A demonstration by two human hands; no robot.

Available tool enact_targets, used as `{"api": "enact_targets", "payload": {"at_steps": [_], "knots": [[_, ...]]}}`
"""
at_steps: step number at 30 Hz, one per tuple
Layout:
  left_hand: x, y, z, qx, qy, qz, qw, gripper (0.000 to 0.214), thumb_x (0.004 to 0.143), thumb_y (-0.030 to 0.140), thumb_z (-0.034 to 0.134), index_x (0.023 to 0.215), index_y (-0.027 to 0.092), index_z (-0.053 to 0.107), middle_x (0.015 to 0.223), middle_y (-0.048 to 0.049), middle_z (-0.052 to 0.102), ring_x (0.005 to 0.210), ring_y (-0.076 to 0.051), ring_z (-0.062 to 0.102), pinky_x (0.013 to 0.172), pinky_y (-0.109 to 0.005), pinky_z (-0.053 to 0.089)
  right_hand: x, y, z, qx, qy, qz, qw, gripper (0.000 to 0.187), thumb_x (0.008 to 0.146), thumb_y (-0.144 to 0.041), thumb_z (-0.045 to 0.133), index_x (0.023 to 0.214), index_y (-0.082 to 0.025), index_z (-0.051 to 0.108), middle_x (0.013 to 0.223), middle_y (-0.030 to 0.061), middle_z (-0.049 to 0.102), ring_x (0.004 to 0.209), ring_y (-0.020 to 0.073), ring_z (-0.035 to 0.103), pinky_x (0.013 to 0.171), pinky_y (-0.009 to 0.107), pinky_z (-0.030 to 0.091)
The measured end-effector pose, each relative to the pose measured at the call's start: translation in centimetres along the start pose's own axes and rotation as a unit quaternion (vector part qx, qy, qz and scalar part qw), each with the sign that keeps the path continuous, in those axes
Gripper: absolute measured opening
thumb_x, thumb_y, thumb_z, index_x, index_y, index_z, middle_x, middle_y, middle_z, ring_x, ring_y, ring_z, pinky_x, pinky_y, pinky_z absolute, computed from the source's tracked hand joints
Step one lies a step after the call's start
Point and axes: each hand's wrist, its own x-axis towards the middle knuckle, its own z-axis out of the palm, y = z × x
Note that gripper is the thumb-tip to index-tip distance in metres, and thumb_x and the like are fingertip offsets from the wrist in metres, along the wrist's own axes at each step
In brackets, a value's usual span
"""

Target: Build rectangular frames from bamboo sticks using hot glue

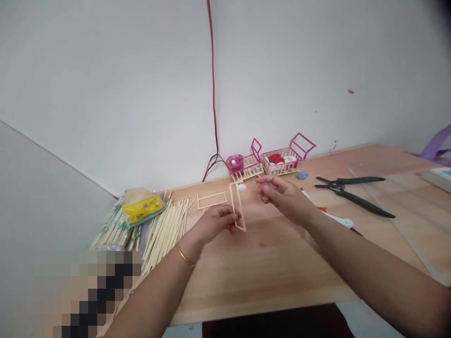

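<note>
Head view: your left hand [216,224] pinches the thin wooden frame [232,197] above the worktop [260,272]; to its right, your right hand [283,196] curls, whether gripping anything I can't tell. Frame assembly seems underway; next likely calls for steady alignment

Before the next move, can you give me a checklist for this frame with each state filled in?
1. Left hand grips the rectangular stick frame: ok.
2. Right hand apart from that frame: ok.
3. Something pinched at the right fingertips: cannot tell, too small to make out.
4. White glue gun fully uncovered: not ok, the right forearm hides part of it.
5. Green-handled cutters closed: not ok, blades and handles spread.
6. Second stick frame on the wooden table: ok.
</note>
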Motion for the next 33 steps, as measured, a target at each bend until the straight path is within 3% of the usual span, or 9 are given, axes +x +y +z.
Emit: {"api": "enact_targets", "payload": {"at_steps": [7,12,14,16,17,18,22,26,33], "knots": [[-0.9,-0.1,1.3,-0.051,-0.135,-0.098,0.985,0.036,0.067,0.039,0.074,0.086,0.009,0.068,0.069,-0.0042,0.061,0.053,-0.008,0.053,0.053,-0.022,0.043,-0.4,1.1,0.7,-0.263,-0.078,-0.081,0.958,0.043,0.085,-0.041,0.053,0.122,-0.021,0.052,0.094,0.0066,0.061,0.085,0.0172,0.057,0.075,0.031,0.046],[-1.1,-0.4,1.7,-0.033,-0.188,-0.108,0.976,0.039,0.069,0.042,0.071,0.09,0.01,0.069,0.069,-0.0042,0.061,0.053,-0.008,0.053,0.053,-0.022,0.043,-0.5,0.3,0.8,-0.288,-0.128,-0.042,0.948,0.029,0.086,-0.043,0.049,0.089,-0.019,0.064,0.076,0.0027,0.06,0.067,0.0133,0.054,0.063,0.026,0.043],[-0.8,-0.3,1.3,0.005,-0.154,-0.097,0.983,0.04,0.073,0.046,0.065,0.088,0.01,0.069,0.067,-0.0045,0.061,0.051,-0.008,0.052,0.05,-0.022,0.042,-0.4,0.0,0.7,-0.262,-0.098,-0.014,0.96,0.029,0.083,-0.045,0.053,0.086,-0.018,0.065,0.073,0.0017,0.059,0.064,0.0127,0.053,0.062,0.026,0.042],[-0.6,0.2,0.1,0.127,-0.055,-0.076,0.988,0.037,0.077,0.046,0.058,0.085,0.012,0.069,0.067,-0.0043,0.062,0.051,-0.009,0.052,0.05,-0.022,0.041,-0.3,-0.2,0.4,-0.233,-0.043,0.012,0.972,0.03,0.08,-0.047,0.058,0.084,-0.019,0.066,0.068,0.0,0.057,0.063,0.0124,0.052,0.063,0.026,0.041],[-0.5,0.6,-0.8,0.237,0.024,-0.066,0.969,0.031,0.077,0.042,0.058,0.084,0.014,0.069,0.069,-0.0036,0.063,0.054,-0.009,0.053,0.052,-0.021,0.041,-0.3,-0.1,0.2,-0.208,-0.014,0.025,0.978,0.029,0.078,-0.047,0.06,0.084,-0.019,0.067,0.064,-0.001,0.055,0.062,0.012,0.05,0.063,0.026,0.04],[-0.5,1.0,-2.0,0.353,0.141,-0.058,0.923,0.026,0.077,0.04,0.058,0.083,0.017,0.069,0.069,-0.002,0.065,0.056,-0.01,0.055,0.054,-0.021,0.041,-0.2,-0.1,0.1,-0.171,0.011,0.037,0.984,0.029,0.077,-0.047,0.061,0.083,-0.02,0.067,0.062,-0.0021,0.053,0.061,0.0115,0.049,0.062,0.026,0.039],[-1.0,2.4,-7.0,0.457,0.327,-0.081,0.823,0.026,0.078,0.037,0.053,0.075,0.014,0.066,0.078,-0.0091,0.066,0.076,-0.019,0.059,0.063,-0.026,0.04,0.0,0.4,-0.2,0.025,0.026,0.087,0.996,0.022,0.072,-0.042,0.069,0.078,-0.021,0.065,0.063,-0.0031,0.051,0.059,0.0089,0.043,0.059,0.025,0.036],[-1.0,2.0,-9.2,0.5,0.381,-0.135,0.766,0.029,0.073,0.041,0.057,0.062,0.015,0.063,0.07,-0.0127,0.066,0.076,-0.024,0.061,0.065,-0.03,0.039,-0.1,0.3,0.1,0.102,-0.009,0.138,0.985,0.021,0.069,-0.038,0.073,0.072,-0.019,0.064,0.073,-0.0013,0.054,0.061,0.008,0.046,0.062,0.026,0.039],[1.1,0.2,-8.3,0.487,0.393,-0.157,0.764,0.016,0.065,0.031,0.063,0.064,0.015,0.064,0.074,-0.0155,0.067,0.083,-0.026,0.062,0.067,-0.028,0.04,-0.5,0.2,0.3,0.06,-0.081,0.15,0.984,0.025,0.075,-0.042,0.067,0.082,-0.017,0.066,0.078,0.0021,0.056,0.069,0.0107,0.049,0.07,0.03,0.042]]}}
